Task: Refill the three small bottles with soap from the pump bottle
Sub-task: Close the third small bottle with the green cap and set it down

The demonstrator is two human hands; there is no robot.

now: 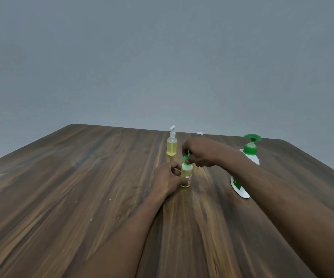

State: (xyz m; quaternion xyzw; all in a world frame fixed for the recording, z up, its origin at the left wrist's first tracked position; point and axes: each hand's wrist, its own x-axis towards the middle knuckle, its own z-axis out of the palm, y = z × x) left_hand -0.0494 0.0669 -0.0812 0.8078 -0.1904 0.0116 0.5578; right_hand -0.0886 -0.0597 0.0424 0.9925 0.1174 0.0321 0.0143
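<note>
Green cap (186,159) pinched by your right hand (202,152), left of the pump bottle (250,151); your left hand (167,178) grips the small bottle (187,174) under it.

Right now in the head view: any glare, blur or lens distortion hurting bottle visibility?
Head view: light is flat and even, shadows faint, no hard glare on the table; wide-angle lens leans the pump bottle outward; overall soft, so the label on the green-capped bottle is unreadable; the right hand hides the third bottle except its white cap.
</note>
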